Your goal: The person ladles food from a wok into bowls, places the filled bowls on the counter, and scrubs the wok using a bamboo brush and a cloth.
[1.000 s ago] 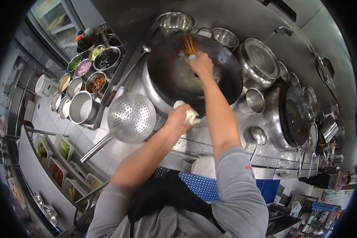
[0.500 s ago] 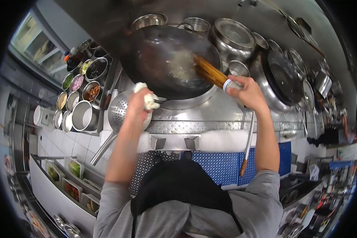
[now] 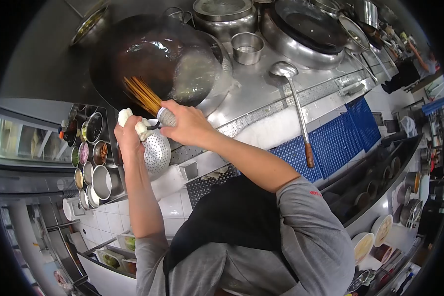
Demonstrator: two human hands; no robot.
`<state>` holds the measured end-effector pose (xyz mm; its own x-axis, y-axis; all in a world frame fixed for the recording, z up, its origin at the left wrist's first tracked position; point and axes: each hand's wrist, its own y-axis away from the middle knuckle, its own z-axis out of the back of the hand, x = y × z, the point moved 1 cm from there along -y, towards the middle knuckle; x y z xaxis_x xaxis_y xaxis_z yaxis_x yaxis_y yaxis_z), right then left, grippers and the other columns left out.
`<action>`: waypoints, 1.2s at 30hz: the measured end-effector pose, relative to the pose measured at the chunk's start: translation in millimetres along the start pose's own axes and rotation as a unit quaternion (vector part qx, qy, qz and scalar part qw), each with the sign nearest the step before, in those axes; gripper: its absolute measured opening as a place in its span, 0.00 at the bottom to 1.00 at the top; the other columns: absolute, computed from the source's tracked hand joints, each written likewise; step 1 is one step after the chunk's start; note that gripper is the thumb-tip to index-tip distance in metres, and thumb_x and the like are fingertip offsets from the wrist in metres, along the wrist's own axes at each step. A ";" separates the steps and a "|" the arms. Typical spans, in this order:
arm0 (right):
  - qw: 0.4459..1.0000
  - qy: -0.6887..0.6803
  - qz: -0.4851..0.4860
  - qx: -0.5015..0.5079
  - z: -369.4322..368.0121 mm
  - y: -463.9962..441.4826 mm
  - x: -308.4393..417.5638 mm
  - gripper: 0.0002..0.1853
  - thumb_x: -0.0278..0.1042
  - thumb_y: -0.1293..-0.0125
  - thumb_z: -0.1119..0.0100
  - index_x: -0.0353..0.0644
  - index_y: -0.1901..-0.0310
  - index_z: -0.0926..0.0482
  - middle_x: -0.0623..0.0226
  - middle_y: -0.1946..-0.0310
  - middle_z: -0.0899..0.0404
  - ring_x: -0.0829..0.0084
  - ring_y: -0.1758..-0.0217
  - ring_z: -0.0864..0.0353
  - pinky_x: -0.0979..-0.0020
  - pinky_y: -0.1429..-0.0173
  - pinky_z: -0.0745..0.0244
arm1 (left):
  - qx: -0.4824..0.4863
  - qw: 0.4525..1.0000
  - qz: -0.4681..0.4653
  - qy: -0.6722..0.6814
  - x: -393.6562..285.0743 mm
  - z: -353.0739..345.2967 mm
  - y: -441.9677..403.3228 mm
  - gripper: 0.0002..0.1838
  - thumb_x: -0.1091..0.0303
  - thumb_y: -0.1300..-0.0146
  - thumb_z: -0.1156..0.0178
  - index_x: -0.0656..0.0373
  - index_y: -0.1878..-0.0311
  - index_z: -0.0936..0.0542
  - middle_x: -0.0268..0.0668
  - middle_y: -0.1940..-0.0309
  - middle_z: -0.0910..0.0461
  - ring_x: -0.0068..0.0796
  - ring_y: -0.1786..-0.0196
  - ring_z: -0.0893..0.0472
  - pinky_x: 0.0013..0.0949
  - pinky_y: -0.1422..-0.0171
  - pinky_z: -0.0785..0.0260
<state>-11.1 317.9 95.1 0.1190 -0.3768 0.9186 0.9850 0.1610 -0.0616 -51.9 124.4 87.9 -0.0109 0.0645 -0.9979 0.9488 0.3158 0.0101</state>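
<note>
A large dark wok (image 3: 133, 64) sits tilted on the stove ring, with cloudy water (image 3: 197, 74) pooled at its right side. My left hand (image 3: 129, 135) is closed round a bunched white cloth (image 3: 142, 130) at the wok's near rim. Part of a dark handle shows beside the cloth; the rest is hidden by my fingers. In my right hand (image 3: 190, 123) is a bamboo wok brush (image 3: 145, 96), gripped by its bound end. Its bristles point left over the near inside of the wok. Below my hands lies a perforated strainer (image 3: 157, 150).
A ladle (image 3: 301, 113) rests across the counter's front edge, its wooden handle overhanging. A metal pot (image 3: 247, 49) and a lidded pot (image 3: 224, 17) stand right of the wok. Ingredient bowls (image 3: 101, 152) sit at left. Another person (image 3: 414, 69) is at far right.
My right hand has brought the brush from the wok's right side to its near left, close to my left hand. Water now pools at the wok's right. The camera view has turned.
</note>
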 end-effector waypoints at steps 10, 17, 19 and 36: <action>0.999 -0.047 -0.004 -0.027 1.1 9.0 6.2 0.40 0.37 0.50 0.29 0.42 0.32 0.30 0.52 0.71 0.16 0.52 0.62 0.15 0.58 0.52 0.23 | -0.002 0.985 -0.136 -0.110 -3.0 -6.4 6.3 0.14 0.74 0.49 0.39 0.69 0.59 0.24 0.37 0.71 0.21 0.27 0.71 0.21 0.32 0.65 0.28; 0.999 -0.041 0.020 -0.018 10.8 30.5 16.3 0.39 0.36 0.50 0.30 0.41 0.33 0.28 0.53 0.72 0.17 0.59 0.71 0.15 0.62 0.61 0.22 | -0.017 0.950 -0.254 -0.181 36.2 14.8 29.5 0.23 0.73 0.49 0.38 0.70 0.48 0.25 0.39 0.64 0.21 0.28 0.64 0.21 0.33 0.56 0.26; 0.997 -0.030 0.065 -0.035 0.7 36.8 9.7 0.38 0.35 0.49 0.31 0.42 0.33 0.28 0.54 0.73 0.17 0.59 0.73 0.16 0.62 0.62 0.22 | -0.040 0.945 -0.264 -0.187 60.7 29.1 34.0 0.26 0.74 0.50 0.37 0.70 0.45 0.27 0.42 0.60 0.22 0.31 0.60 0.21 0.34 0.51 0.27; 0.921 0.251 -0.210 -0.212 90.4 128.1 -192.6 0.29 0.37 0.42 0.33 0.43 0.37 0.23 0.43 0.62 0.17 0.43 0.59 0.17 0.54 0.50 0.20 | 0.016 0.980 0.179 0.083 75.5 16.8 -8.8 0.10 0.64 0.43 0.40 0.59 0.63 0.24 0.37 0.74 0.22 0.32 0.77 0.21 0.31 0.82 0.38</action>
<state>80.9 493.6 -54.4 -0.3461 -0.7156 0.6068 0.9047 -0.4259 0.0137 -55.7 110.6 11.4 0.2754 0.3199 -0.9065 0.9104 0.2159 0.3528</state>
